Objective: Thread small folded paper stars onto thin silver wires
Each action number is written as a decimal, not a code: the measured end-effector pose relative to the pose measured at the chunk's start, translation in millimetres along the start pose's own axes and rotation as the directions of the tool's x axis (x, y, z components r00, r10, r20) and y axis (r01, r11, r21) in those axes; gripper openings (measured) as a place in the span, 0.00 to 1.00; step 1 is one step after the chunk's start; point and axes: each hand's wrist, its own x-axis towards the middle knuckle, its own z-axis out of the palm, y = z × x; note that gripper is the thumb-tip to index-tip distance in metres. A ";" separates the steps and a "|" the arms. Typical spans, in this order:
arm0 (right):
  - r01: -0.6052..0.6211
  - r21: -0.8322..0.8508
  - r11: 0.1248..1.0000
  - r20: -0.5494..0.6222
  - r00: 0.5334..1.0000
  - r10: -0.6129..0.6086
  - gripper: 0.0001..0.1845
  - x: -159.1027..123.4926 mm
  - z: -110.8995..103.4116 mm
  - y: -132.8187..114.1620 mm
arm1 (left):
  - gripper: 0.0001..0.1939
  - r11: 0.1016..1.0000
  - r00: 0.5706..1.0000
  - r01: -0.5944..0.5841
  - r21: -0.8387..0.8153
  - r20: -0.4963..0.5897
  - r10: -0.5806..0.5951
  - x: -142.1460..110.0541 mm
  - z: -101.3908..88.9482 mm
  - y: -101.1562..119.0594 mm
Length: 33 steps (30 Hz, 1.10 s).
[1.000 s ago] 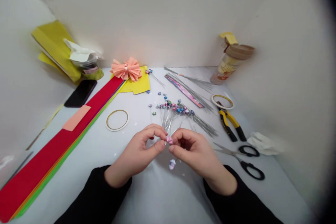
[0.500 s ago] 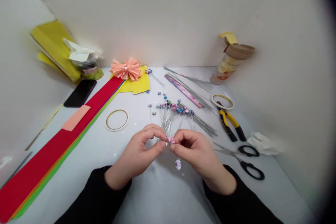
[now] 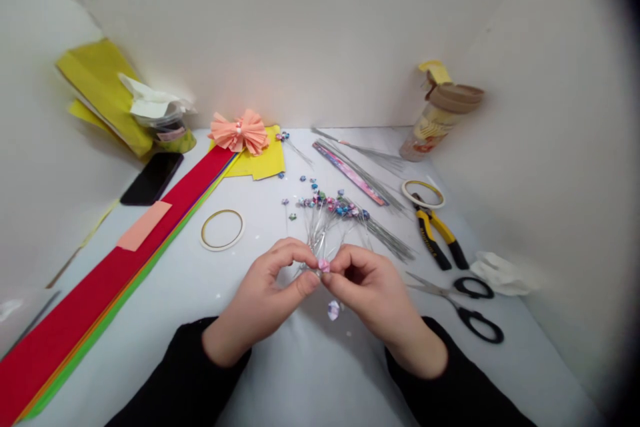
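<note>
A small pink folded paper star [image 3: 324,265] sits between the fingertips of both hands, at the front middle of the table. My left hand [image 3: 280,280] pinches it from the left with thumb and forefinger. From the right, my right hand [image 3: 367,283] grips it the same way, its other fingers curled. Just below hangs a second, pale purple paper star [image 3: 333,310]; what it is fixed to is hidden by my right hand. Beyond my fingers lies a bunch of wire stems [image 3: 320,230] tipped with several small coloured paper stars [image 3: 343,208].
Scissors [image 3: 457,297], pliers [image 3: 440,230] and a tape roll [image 3: 424,193] lie on the right. Another tape roll [image 3: 223,229], stacked coloured paper [image 3: 115,280] and a phone [image 3: 153,178] are on the left. Loose wires [image 3: 385,237] and a cup [image 3: 440,123] stand farther back.
Both hands stay in nearly the same place, pinching the pink star. The hanging pale purple star has shifted slightly left and up.
</note>
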 end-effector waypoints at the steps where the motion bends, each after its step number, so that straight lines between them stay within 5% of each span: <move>1: 0.012 -0.027 1.000 -0.012 1.000 -0.013 0.08 -0.4 0.7 -0.1 | 0.02 1.000 1.000 0.001 -0.010 -0.008 -0.001 -0.2 1.2 -0.4; 13: 0.161 -0.208 0.965 -0.085 0.980 -0.182 0.07 -1.1 3.0 -1.6 | 0.05 0.982 0.990 0.087 0.167 -0.124 -0.067 -0.8 4.7 9.4; 17: 0.208 -0.269 0.941 -0.089 0.967 -0.239 0.07 -1.1 3.6 -1.3 | 0.07 0.974 0.977 0.198 0.114 -0.107 -0.186 -1.4 6.1 9.2; 24: 0.160 -0.254 0.954 -0.073 0.980 -0.184 0.08 -1.3 3.0 -0.7 | 0.08 0.969 0.970 0.232 0.087 -0.097 -0.224 -0.1 5.9 9.4; 33: 0.255 -0.367 0.895 -0.066 0.952 -0.298 0.09 -2.0 5.7 -2.0 | 0.05 0.942 0.939 0.333 -0.025 -0.083 -0.334 1.1 7.5 6.2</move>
